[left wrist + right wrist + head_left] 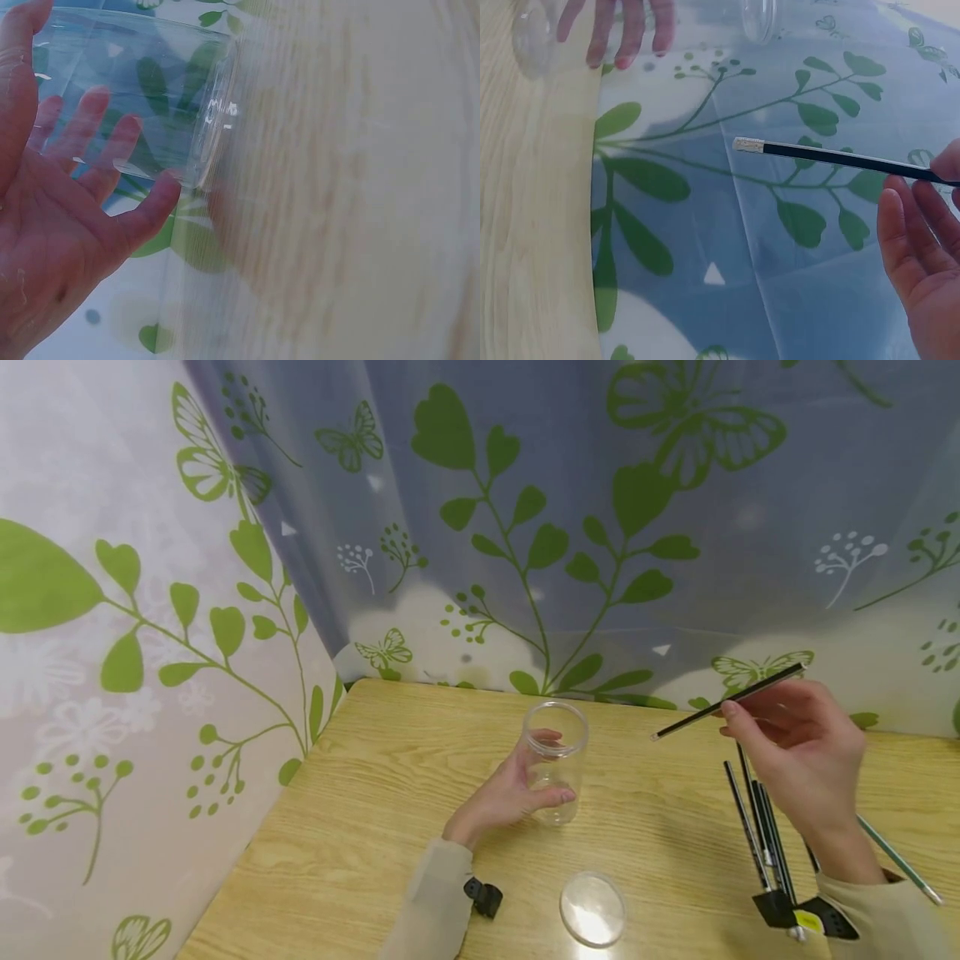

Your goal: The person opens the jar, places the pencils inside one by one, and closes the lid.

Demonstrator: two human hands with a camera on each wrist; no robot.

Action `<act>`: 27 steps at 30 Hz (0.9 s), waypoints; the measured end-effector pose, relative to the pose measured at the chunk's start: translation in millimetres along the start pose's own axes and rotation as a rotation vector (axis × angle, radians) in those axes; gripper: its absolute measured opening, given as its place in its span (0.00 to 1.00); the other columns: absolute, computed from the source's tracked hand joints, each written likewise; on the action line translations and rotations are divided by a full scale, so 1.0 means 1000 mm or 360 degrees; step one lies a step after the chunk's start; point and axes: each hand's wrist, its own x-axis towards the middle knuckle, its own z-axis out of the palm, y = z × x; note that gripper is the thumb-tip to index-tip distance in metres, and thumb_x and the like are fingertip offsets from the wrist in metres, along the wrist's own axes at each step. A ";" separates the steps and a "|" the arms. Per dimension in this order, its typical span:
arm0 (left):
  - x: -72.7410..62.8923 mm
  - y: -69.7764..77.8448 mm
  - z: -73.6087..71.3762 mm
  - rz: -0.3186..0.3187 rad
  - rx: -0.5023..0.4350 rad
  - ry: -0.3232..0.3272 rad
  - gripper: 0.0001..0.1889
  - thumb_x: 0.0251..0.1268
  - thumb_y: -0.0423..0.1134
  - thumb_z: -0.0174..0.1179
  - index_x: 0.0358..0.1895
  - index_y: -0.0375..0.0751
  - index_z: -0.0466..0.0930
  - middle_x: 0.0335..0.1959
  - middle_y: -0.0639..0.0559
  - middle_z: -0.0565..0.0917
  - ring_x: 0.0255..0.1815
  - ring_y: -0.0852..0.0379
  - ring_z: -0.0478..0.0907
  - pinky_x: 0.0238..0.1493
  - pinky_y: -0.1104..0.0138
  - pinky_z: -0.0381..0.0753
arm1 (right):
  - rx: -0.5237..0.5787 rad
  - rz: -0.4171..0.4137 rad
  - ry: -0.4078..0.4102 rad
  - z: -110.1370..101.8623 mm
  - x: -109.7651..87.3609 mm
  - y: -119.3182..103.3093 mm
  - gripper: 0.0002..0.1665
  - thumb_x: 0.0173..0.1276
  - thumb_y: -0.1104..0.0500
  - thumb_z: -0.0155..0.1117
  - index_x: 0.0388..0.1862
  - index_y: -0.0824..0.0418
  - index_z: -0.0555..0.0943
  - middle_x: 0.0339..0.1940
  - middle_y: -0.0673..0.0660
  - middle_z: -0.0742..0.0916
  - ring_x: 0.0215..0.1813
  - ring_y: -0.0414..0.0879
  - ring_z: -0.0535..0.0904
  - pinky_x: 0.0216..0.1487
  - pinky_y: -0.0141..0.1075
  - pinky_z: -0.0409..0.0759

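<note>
My left hand (517, 789) grips a clear plastic cup (557, 768) that stands upright on the table. In the left wrist view the fingers show through the see-through wall of the cup (150, 82). My right hand (806, 760) pinches a dark pencil (727, 702) between thumb and fingers, in the air to the right of the cup. The pencil slants, its pale eraser end lower and toward the cup; the right wrist view shows the eraser (748, 145) up close. Below the right hand, several dark pencils (761, 827) lie in a loose bunch, partly hidden by the wrist.
A round clear lid (592, 910) lies flat on the wooden table (360, 827), in front of the cup. One greenish pencil (900, 860) lies apart at the right. A curtain (480, 552) with green leaves and butterflies hangs along the table's back and left edges.
</note>
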 end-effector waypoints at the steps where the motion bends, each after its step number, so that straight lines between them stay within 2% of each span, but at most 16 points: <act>1: 0.000 0.000 0.000 -0.0001 -0.0010 -0.0001 0.41 0.66 0.43 0.71 0.76 0.52 0.55 0.79 0.45 0.62 0.76 0.48 0.65 0.72 0.44 0.68 | 0.0041 0.0003 0.0003 0.002 0.000 -0.001 0.16 0.55 0.85 0.64 0.44 0.87 0.74 0.36 0.49 0.90 0.32 0.36 0.89 0.36 0.23 0.84; 9: 0.000 0.000 0.001 0.0003 -0.0070 -0.0008 0.41 0.66 0.41 0.71 0.76 0.51 0.55 0.78 0.44 0.62 0.76 0.49 0.64 0.73 0.46 0.68 | 0.0349 0.0000 0.0024 0.018 0.003 -0.006 0.17 0.57 0.84 0.65 0.46 0.85 0.73 0.37 0.55 0.92 0.33 0.39 0.90 0.36 0.27 0.86; 14: 0.000 0.000 0.001 0.0004 -0.0074 -0.0005 0.41 0.65 0.40 0.71 0.76 0.52 0.55 0.78 0.44 0.63 0.76 0.49 0.64 0.73 0.46 0.68 | 0.0395 -0.0002 0.0048 0.024 0.006 -0.008 0.18 0.57 0.83 0.66 0.46 0.85 0.74 0.36 0.56 0.92 0.32 0.41 0.90 0.35 0.27 0.86; 19: 0.000 0.000 0.002 0.0019 -0.0047 0.0003 0.41 0.66 0.40 0.71 0.77 0.52 0.55 0.78 0.46 0.63 0.76 0.48 0.65 0.73 0.45 0.69 | 0.0500 -0.0029 0.0088 0.028 0.013 -0.014 0.17 0.56 0.86 0.61 0.45 0.83 0.74 0.35 0.58 0.91 0.33 0.43 0.91 0.34 0.29 0.86; 27: 0.000 0.000 0.002 -0.0004 -0.0067 0.0012 0.41 0.66 0.40 0.71 0.76 0.52 0.56 0.74 0.54 0.67 0.77 0.49 0.65 0.73 0.48 0.70 | 0.0664 -0.0088 0.0103 0.037 0.022 -0.023 0.21 0.55 0.87 0.60 0.49 0.82 0.74 0.37 0.62 0.90 0.36 0.49 0.91 0.36 0.35 0.88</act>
